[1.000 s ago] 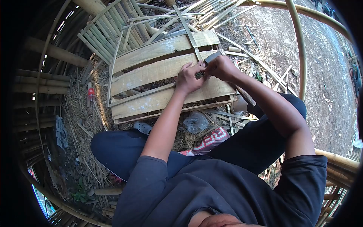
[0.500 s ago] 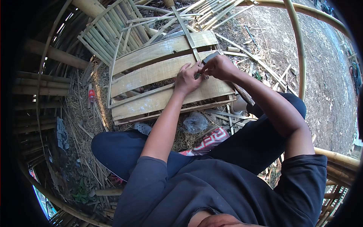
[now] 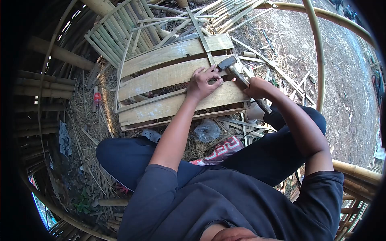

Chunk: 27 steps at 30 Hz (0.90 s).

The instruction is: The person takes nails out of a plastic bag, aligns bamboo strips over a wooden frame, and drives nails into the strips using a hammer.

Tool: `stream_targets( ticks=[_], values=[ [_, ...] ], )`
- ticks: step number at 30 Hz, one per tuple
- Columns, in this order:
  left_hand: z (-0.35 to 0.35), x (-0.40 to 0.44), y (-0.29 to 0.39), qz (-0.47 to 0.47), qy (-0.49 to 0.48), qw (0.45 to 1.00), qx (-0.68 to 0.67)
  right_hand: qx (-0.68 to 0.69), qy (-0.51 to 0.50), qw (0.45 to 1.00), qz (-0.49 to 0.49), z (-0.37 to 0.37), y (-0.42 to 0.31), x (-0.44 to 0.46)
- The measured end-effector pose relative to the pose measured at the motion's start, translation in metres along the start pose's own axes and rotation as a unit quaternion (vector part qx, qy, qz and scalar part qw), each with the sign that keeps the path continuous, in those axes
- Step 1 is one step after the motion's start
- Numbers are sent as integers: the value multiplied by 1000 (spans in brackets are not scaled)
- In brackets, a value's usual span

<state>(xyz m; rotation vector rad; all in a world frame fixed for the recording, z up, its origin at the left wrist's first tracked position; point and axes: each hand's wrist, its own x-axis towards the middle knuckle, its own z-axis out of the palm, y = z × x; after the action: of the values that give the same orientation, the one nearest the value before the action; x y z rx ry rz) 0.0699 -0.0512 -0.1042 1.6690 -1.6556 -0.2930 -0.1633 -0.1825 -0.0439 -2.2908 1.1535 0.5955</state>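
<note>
My right hand (image 3: 260, 87) is wrapped round the wooden handle of a hammer (image 3: 227, 62), whose dark metal head is just right of my left fingertips. My left hand (image 3: 204, 83) rests on the wooden slats (image 3: 169, 78) of a low crate-like frame, over the end of a narrow wooden strip (image 3: 155, 102). Its thumb and fingers curl towards each other near the frame's right end; anything pinched between them is too small to make out. A second thin strip (image 3: 200, 36) lies slantwise across the far slats, its near end by my left fingers.
Split bamboo strips (image 3: 233, 16) and a slatted bamboo panel (image 3: 120, 32) lie behind the frame. A red-labelled bottle (image 3: 97, 99) is on the straw-covered ground at left. A clear plastic bag (image 3: 207, 130) sits before my legs. A bamboo pole (image 3: 317, 56) stands at right.
My right hand has moved away from my left fingertips, back and right along the hammer handle, so the head and handle now show. My left hand stays nearly in place.
</note>
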Motion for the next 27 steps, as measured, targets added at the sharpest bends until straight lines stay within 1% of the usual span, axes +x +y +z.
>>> stream_targets(
  ticks=[1, 4, 6, 8, 9, 12, 13, 16, 17, 20, 23, 24, 27],
  values=[
    [1, 0, -1, -2, 0, 1000, -1, 34, 3, 999, 21, 1, -2, -5],
    [1, -1, -1, -3, -1, 1000, -5, 124, 64, 990, 20, 6, -2, -19],
    [0, 0, 0, -2, 2, 1000, -6, 100, 168, 981, 20, -5, -11, -35],
    [-2, -1, 2, -4, 8, 1000, -7, 170, 126, 975, 67, -23, -12, -40],
    [-1, -1, 0, 0, 8, 1000, -7, 226, 131, 965, 24, -25, -13, -45],
    [2, -1, -2, 8, 13, 1000, -6, 228, 101, 968, 18, -44, -11, -68],
    [1, -1, -1, 10, 16, 1000, -4, 284, 106, 953, -15, -44, -10, -75],
    [0, -3, 0, 12, 18, 1000, -4, 361, 40, 932, 14, -50, -17, -96],
    [0, -1, 0, 13, 18, 1000, -4, 365, 48, 930, 9, -42, -19, -96],
    [-2, -2, 6, 8, 40, 999, -1, 330, 29, 944, 9, -21, -21, -87],
    [-4, 1, 0, 15, -8, 1000, 14, 309, 15, 951, 23, -13, -35, -85],
    [-4, 1, 0, 11, -4, 1000, 7, 308, 10, 951, 22, -9, -34, -81],
    [-4, 0, 4, 2, 18, 1000, -8, 283, 66, 956, -50, 1, -27, -72]
  ],
)
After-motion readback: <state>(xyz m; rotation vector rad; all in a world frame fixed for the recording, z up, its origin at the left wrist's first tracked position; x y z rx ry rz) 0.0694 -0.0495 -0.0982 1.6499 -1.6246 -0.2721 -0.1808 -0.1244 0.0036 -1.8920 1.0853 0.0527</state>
